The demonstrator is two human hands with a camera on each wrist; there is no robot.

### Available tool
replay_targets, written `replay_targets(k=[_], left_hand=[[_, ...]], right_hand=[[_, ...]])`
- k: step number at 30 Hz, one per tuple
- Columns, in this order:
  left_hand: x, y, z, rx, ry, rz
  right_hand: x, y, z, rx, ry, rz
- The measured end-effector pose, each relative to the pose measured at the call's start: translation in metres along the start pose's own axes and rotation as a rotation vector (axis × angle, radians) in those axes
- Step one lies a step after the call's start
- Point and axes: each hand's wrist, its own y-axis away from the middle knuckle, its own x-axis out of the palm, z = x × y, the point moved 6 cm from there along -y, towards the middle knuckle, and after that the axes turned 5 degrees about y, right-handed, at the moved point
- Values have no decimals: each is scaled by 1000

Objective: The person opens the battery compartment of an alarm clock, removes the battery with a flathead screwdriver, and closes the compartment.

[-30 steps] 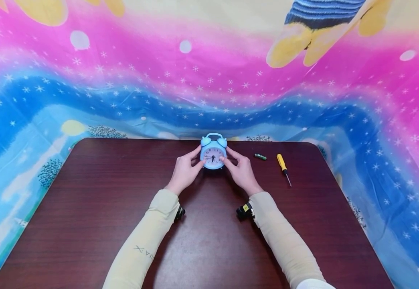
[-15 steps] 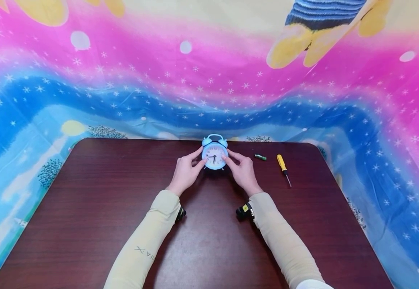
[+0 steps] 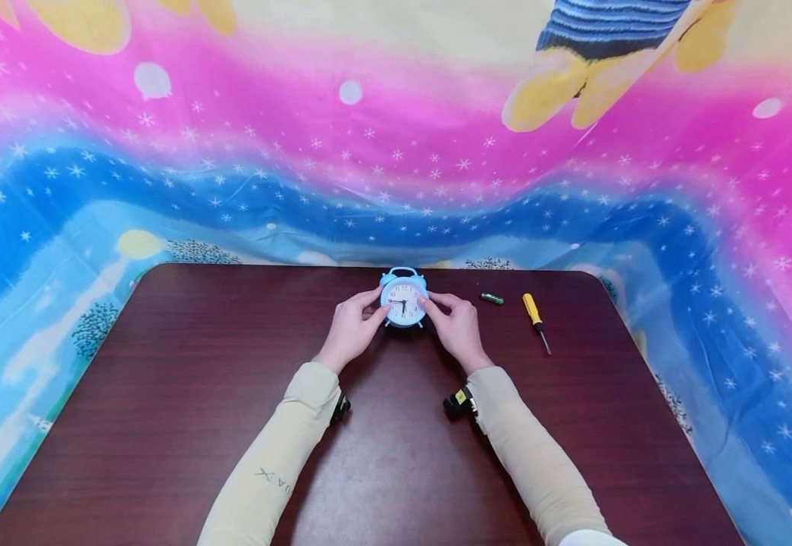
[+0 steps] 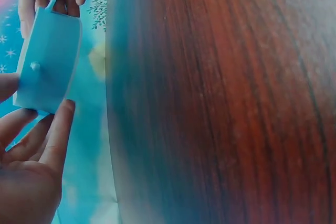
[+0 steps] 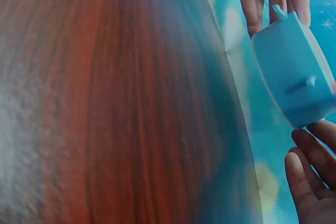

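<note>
A light blue twin-bell alarm clock [image 3: 404, 302] with a white dial stands out near the far edge of the table in the head view, its face toward me. My left hand [image 3: 351, 326] grips its left side, thumb at the front rim and fingers reaching behind. On the opposite side my right hand [image 3: 460, 326] holds it in the same way. Both wrist views show the round casing of the clock [image 4: 52, 51] from below, with its small feet sticking out and fingertips at its two sides.
Right of the clock, a small green battery [image 3: 492, 298] lies on the dark wooden table [image 3: 164, 394]. Farther right is a screwdriver [image 3: 534, 312] with a yellow and black handle. A colourful printed cloth [image 3: 396, 174] hangs behind the far edge.
Both hands have kept their grip on the clock. It first shifted slightly right, then came a little lower in the head view, with its handle leaning differently.
</note>
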Motion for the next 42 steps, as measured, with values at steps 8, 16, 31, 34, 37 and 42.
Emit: replay_targets(k=[8,16,31,34,37,42], left_hand=[[5,2,6,-23,-40,76],[6,2,12,-33,-87,108],[8,6,18,-51,-110,138],[9,6,20,-58,-98,139],[9,6,21,-55,-88,145],[10,5,23,-57,-88,153]], right_hand=[[5,1,-2,30,35,48],[12,1,-5,80,67,102],[21,3,-8,60,100,148],[23,3,-10,59,111,159],[26,4,-11,60,124,170],[29,4,-11,45,120,172]])
